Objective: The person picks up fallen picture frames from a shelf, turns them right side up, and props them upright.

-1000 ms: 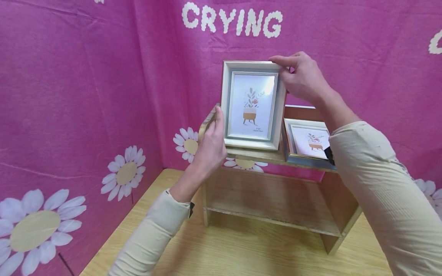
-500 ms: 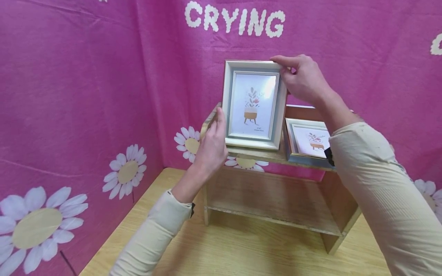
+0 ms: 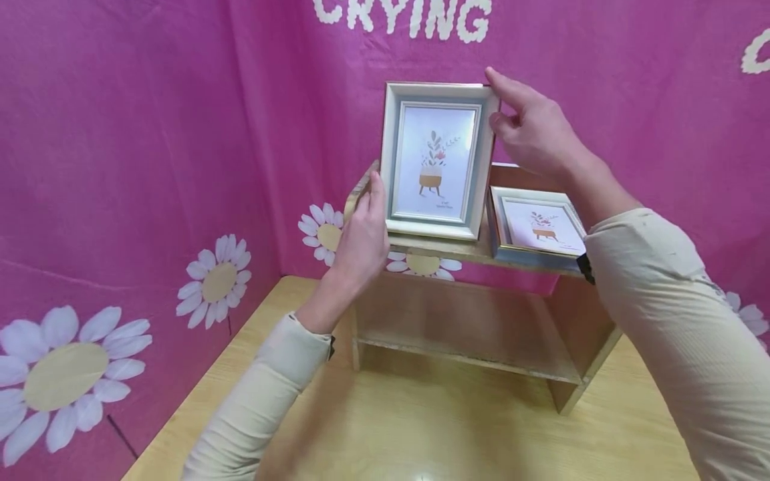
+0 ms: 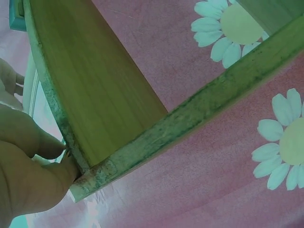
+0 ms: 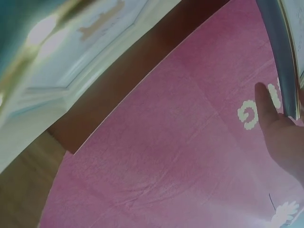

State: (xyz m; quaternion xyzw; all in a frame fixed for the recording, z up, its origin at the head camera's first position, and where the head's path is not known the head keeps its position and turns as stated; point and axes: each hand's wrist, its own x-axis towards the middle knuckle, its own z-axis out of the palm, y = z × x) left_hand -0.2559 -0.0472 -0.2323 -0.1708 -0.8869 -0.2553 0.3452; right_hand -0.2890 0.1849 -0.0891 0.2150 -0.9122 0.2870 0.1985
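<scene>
A picture frame (image 3: pixel 432 160) with a pale border and a plant print stands nearly upright on the left of a small wooden shelf unit's top board. My left hand (image 3: pixel 361 234) grips its lower left edge, right by the shelf corner, where the left wrist view shows thumb and finger close together. At the upper right corner, my right hand (image 3: pixel 538 130) has its thumb against the frame's side. Its index finger (image 5: pixel 267 104) points up straight, apart from the frame. A second, matching frame (image 3: pixel 538 224) lies face up on the top board's right side.
The shelf unit (image 3: pixel 463 321) has a lower board and side panels, and stands on a light wooden table (image 3: pixel 433 441). Behind the lying frame runs a brown panel (image 3: pixel 523 177). Pink cloth (image 3: pixel 120 167) with daisies and white lettering hangs behind and on the left.
My right index finger has lifted off the frame's top edge, and the right hand has loosened. The head view has tipped down a little; the left hand stays by the frame's left edge.
</scene>
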